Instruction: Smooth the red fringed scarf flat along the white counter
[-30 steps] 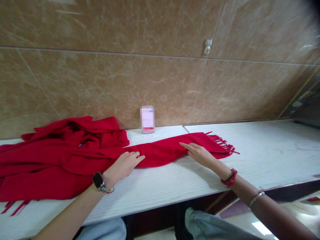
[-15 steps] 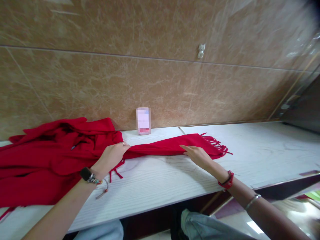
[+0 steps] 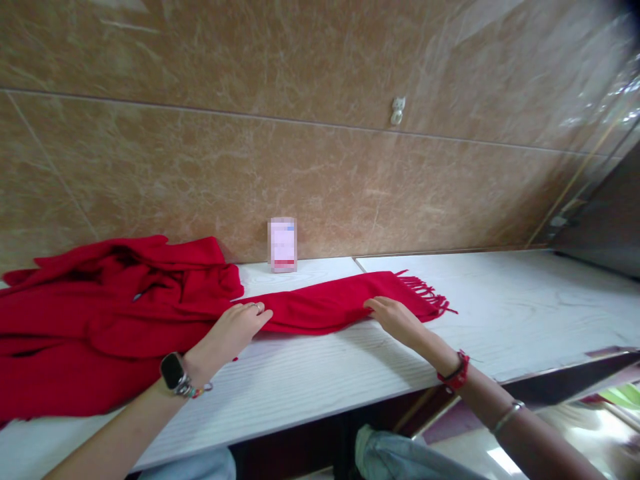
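A red fringed scarf [image 3: 320, 303] lies lengthwise on the white counter, its tassels at the right end. My left hand [image 3: 243, 323] is closed on the scarf's left part, thumb and fingers pinching the cloth. Further right, my right hand [image 3: 393, 317] has its bent fingertips on the scarf's near edge, closed on the fabric just before the fringe. Between my hands the cloth is fairly flat, with slight folds. Left of it lies a large crumpled heap of red cloth [image 3: 120, 347] with a small dark tag; where it meets the scarf is partly hidden by my left hand.
The white wood-grain counter [image 3: 500, 293] runs along a brown marble-like wall [image 3: 320, 173]. A small upright phone-like rectangle [image 3: 283, 247], blurred out, leans against the wall. A small white cat-shaped hook [image 3: 398, 111] is fixed higher up. A dark appliance-like side [image 3: 600, 207] stands at right.
The scarf's narrow, bunched middle has spread wider toward me. My left hand has shifted slightly right and nearer. The tassels beneath it are mostly hidden now. My right fingers have curled in.
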`<action>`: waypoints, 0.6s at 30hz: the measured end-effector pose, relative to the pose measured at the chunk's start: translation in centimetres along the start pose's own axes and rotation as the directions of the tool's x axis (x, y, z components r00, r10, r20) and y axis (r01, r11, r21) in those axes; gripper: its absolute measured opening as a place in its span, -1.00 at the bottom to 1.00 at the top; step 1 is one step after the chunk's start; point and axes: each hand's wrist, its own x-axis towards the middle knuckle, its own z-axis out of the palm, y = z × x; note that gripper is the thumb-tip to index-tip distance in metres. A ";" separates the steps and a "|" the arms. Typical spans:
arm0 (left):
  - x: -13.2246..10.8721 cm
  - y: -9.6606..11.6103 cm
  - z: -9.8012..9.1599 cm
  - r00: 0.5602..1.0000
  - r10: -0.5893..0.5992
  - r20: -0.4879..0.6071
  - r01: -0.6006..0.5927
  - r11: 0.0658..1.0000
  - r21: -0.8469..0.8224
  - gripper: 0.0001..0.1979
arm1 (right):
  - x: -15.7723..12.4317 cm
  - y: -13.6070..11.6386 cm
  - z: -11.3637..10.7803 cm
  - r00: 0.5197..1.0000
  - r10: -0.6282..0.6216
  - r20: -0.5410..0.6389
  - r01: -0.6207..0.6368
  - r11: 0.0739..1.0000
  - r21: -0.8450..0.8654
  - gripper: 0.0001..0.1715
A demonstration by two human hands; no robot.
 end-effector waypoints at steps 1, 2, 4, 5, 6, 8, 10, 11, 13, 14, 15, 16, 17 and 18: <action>0.0 -0.1 -0.1 1.000 -0.021 -0.014 0.021 1.000 0.006 -0.56 | -0.1 0.1 0.0 1.000 -0.024 -0.013 0.024 1.000 0.000 -0.79; 0.0 -0.3 -0.1 0.999 -0.038 -0.030 0.039 0.999 0.008 -0.57 | -0.3 0.1 0.0 0.999 -0.047 -0.026 0.047 0.999 -0.005 -0.78; -0.1 -0.8 0.0 0.997 -0.047 -0.063 0.047 0.999 0.002 -0.59 | -0.5 0.2 -0.2 0.995 -0.086 -0.054 0.084 0.996 -0.030 -0.75; -0.2 -0.9 0.2 0.996 -0.041 -0.076 0.041 0.999 -0.004 -0.58 | -0.6 0.2 -0.4 0.993 -0.101 -0.065 0.098 0.994 -0.046 -0.74; -0.3 -0.9 0.3 0.996 -0.033 -0.086 0.032 0.999 -0.010 -0.57 | -0.7 0.2 -0.6 0.991 -0.112 -0.074 0.108 0.992 -0.057 -0.73; -0.6 -0.6 0.7 0.997 -0.013 -0.077 0.012 1.000 -0.016 -0.55 | -1.0 0.2 -0.9 0.988 -0.118 -0.096 0.114 0.992 -0.053 -0.73; -1.0 0.1 1.2 0.999 0.022 -0.027 -0.023 0.999 -0.025 -0.55 | -1.2 0.2 -1.0 0.988 -0.101 -0.119 0.101 0.995 -0.011 -0.76; -1.1 0.4 1.3 0.999 0.044 -0.002 -0.044 0.999 -0.031 -0.55 | -1.3 0.3 -1.0 0.988 -0.090 -0.124 0.093 0.996 0.016 -0.77; -1.2 0.8 1.5 0.997 0.073 0.024 -0.072 0.997 -0.042 -0.53 | -1.4 0.4 -0.7 0.992 -0.066 -0.109 0.074 0.995 0.066 -0.79; -1.1 0.8 1.4 0.997 0.068 0.022 -0.067 0.997 -0.043 -0.52 | -1.5 0.5 -0.5 0.994 -0.056 -0.093 0.065 0.994 0.089 -0.79; -0.9 0.7 1.3 0.999 0.047 0.017 -0.047 0.998 -0.042 -0.53 | -1.5 0.7 -0.4 0.996 -0.046 -0.079 0.055 0.992 0.114 -0.80; -0.6 0.6 1.0 1.000 0.023 0.013 -0.022 0.999 -0.044 -0.54 | -1.5 0.8 -0.2 0.997 -0.036 -0.073 0.045 0.989 0.139 -0.81; -0.3 0.3 0.5 1.000 -0.006 0.000 0.006 0.998 -0.059 -0.56 | -1.4 0.9 -0.2 0.997 -0.027 -0.074 0.038 0.986 0.164 -0.81; 0.0 0.0 0.1 0.999 -0.039 -0.020 0.038 0.996 -0.075 -0.58 | -1.4 1.1 -0.2 0.996 -0.020 -0.084 0.036 0.982 0.187 -0.81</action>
